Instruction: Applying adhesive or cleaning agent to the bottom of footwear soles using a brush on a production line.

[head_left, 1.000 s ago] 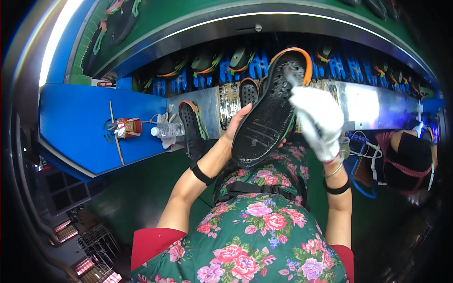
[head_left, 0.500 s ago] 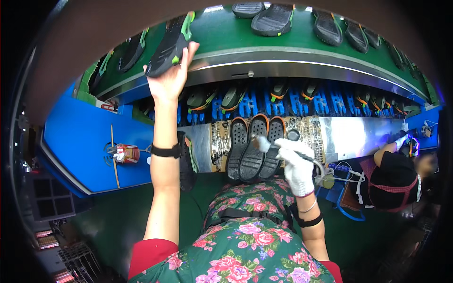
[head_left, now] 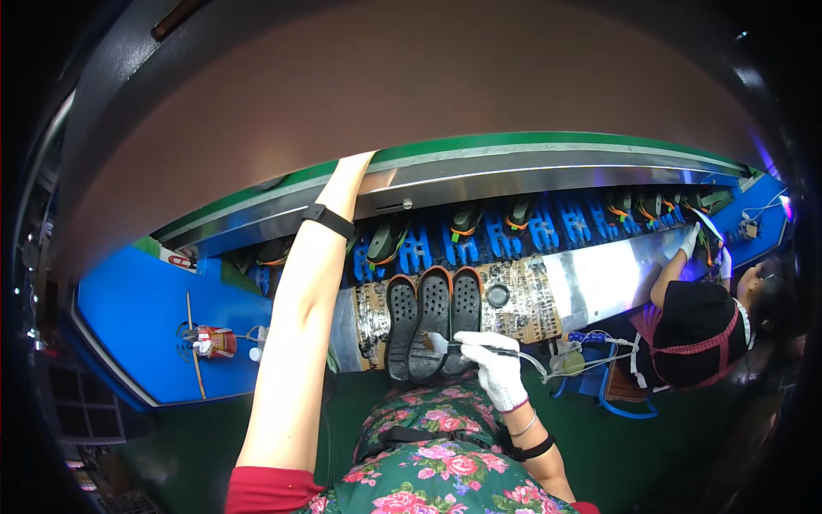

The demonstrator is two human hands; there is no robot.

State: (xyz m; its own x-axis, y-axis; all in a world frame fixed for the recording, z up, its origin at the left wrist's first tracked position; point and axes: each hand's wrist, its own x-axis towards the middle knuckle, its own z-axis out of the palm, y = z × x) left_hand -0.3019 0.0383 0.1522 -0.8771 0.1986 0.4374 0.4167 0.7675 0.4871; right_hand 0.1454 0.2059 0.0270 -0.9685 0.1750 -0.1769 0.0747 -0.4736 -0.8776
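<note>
My gloved right hand [head_left: 494, 370] is closed around a brush [head_left: 438, 343] with a pale tube trailing from its handle. The brush head is over the middle one of three black perforated clog soles [head_left: 430, 313] with orange edges. They lie side by side, touching, right in front of me. My left forearm [head_left: 300, 317] stretches up and away, with a black band near the wrist. A broad brown overhang [head_left: 402, 77] covers my left hand, so its fingers and anything in them are hidden.
Beyond the soles runs a metal-edged green shelf [head_left: 556, 140]; under it, black shoes sit among blue clamps [head_left: 497, 240]. A dark round cap [head_left: 497, 295] lies right of the soles. A red-and-white packet [head_left: 214, 342] is on the blue table. At right, a co-worker [head_left: 693, 334] handles a shoe.
My left hand, which held a black-and-green shoe by the upper shelf, has gone behind the overhang. My right hand has moved the brush left and nearer to me. The view has tilted and shifted.
</note>
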